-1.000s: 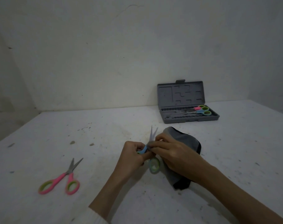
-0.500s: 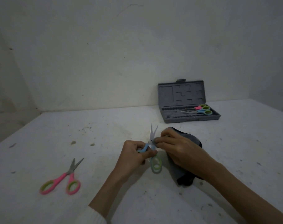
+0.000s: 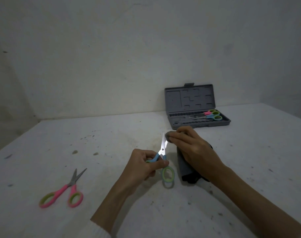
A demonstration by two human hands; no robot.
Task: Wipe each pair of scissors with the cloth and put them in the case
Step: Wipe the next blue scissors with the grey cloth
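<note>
My left hand grips the blue handle of a pair of blue-and-green scissors, blades slightly apart and pointing up and away. My right hand pinches a fold of the grey cloth against the tip of one blade; the rest of the cloth hangs down to the table under my palm. A pink-and-green pair of scissors lies on the table at the near left, blades a little apart. The grey case stands open by the far wall with a pink pair and a blue pair inside.
The white table is speckled with dirt marks and meets pale walls at the back and left. The case lid stands upright against the back wall.
My right hand with the cloth has slid up the blade from near the pivot to the tip. The blades now show more, and the left hand still holds the handle.
</note>
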